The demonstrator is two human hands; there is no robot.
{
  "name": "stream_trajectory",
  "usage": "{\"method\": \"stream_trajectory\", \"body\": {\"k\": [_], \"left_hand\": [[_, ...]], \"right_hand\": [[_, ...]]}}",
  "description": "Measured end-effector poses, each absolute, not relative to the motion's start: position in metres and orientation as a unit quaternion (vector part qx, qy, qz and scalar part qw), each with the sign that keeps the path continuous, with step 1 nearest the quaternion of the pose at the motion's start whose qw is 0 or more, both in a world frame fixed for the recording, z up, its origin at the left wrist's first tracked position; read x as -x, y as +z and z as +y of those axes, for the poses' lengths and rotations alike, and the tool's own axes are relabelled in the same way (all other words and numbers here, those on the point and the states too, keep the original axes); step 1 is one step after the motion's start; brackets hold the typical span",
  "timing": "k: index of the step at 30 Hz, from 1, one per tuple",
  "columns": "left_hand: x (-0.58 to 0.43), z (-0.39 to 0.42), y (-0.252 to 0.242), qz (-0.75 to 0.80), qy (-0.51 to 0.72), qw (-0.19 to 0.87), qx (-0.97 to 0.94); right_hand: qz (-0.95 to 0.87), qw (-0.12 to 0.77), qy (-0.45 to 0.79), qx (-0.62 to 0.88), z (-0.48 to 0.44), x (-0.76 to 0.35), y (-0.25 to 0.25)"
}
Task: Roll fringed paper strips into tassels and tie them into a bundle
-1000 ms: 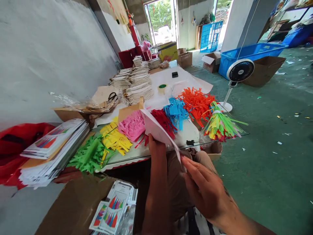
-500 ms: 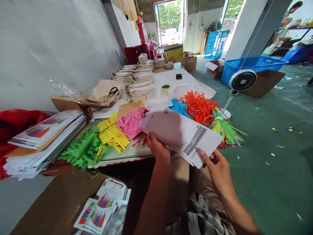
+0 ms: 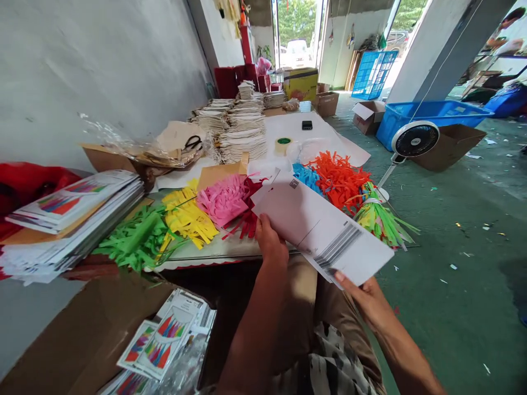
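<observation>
A white printed card (image 3: 325,219) with a barcode is held over my lap, tilted down to the right; the edge of another layer shows beneath it. My left hand (image 3: 272,241) grips its lower left edge, thumb on top. My right hand (image 3: 362,299) pinches the lower right part near the barcode, most of its fingers hidden under the card. Behind it on the table lie bundles of cut paper fringe: green (image 3: 135,238), yellow (image 3: 189,216), pink (image 3: 222,198), dark red (image 3: 248,219), blue (image 3: 307,178), orange-red (image 3: 340,181), plus a multicoloured tassel (image 3: 382,216).
Stacked printed cards (image 3: 78,203) sit at the left. An open carton (image 3: 82,329) below holds more cards (image 3: 168,334) and clear bags. Farther back are paper stacks (image 3: 242,129), scissors (image 3: 192,142), a tape roll (image 3: 283,144), a fan (image 3: 415,139) and a blue crate (image 3: 440,109).
Both hands and the card have shifted slightly right and down in view. The right thumb now lies nearer the card's lower edge. The camera view has also shifted a little.
</observation>
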State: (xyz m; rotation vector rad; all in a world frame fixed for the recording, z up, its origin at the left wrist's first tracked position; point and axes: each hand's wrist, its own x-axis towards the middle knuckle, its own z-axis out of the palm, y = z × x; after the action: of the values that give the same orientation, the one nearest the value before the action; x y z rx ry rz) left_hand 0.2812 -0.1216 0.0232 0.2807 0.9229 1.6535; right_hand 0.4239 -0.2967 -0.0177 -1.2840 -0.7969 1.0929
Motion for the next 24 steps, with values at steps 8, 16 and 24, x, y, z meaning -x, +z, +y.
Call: {"method": "stream_trajectory", "body": {"k": [8,16,24], "left_hand": [[-0.279,-0.121,0.024,0.450,0.679,0.565,-0.133],[-0.254,-0.139,0.033,0.414,0.648,0.587,-0.253],[-0.242,-0.216,0.044,0.465,0.561,0.558,-0.397]], "right_hand": [[-0.464,0.453,0.414,0.639,-0.305,-0.412,-0.024],[-0.630,0.250,0.530,0.510,-0.338,-0.470,-0.012],[-0.473,0.541,0.366,0.591,-0.320,-0.488,0.037]]}}
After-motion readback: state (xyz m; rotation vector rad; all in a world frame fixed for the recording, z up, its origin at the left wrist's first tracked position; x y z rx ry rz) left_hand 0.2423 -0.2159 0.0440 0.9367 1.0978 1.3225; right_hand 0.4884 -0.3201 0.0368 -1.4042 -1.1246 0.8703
